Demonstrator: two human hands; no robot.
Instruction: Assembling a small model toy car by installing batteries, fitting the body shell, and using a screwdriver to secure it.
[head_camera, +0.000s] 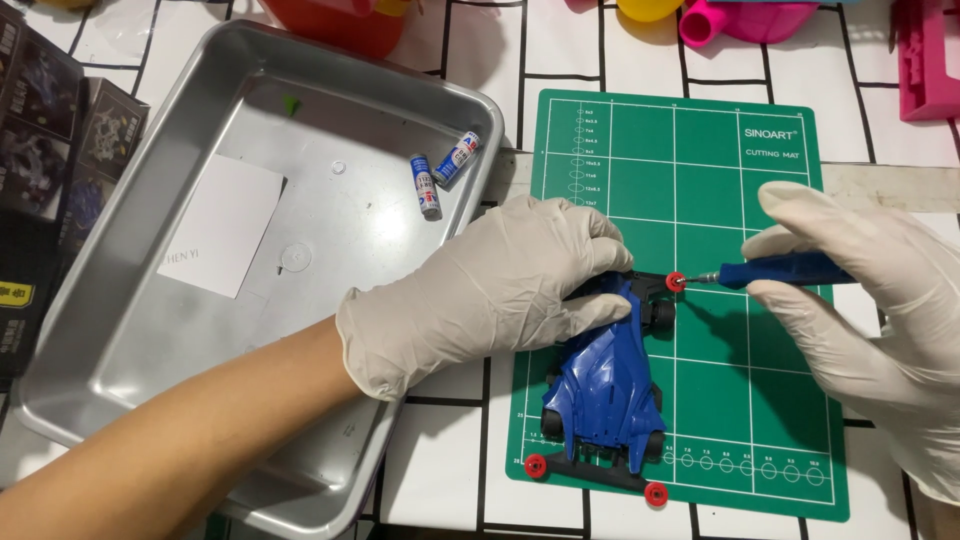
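- Two gloved hands work over a green cutting mat (740, 200) that lies on a white table (450, 460) with black grid lines.
- The left hand (490, 285) presses down on a blue toy race car (605, 385), its grip closed over the car's upper end.
- The car lies on the mat's left part, with red rollers at its corners.
- The right hand (880, 310) has its grip clamped on a blue-handled screwdriver (780, 270); the tip meets the red roller (676, 281) at the car's upper right.
- Left of the mat sits a metal tray (120, 330) holding two small batteries (440, 170), side by side, and a white card (222, 225).
- Dark boxes (50, 130) lie at the left edge; pink and red plastic things (740, 20) stand along the top.
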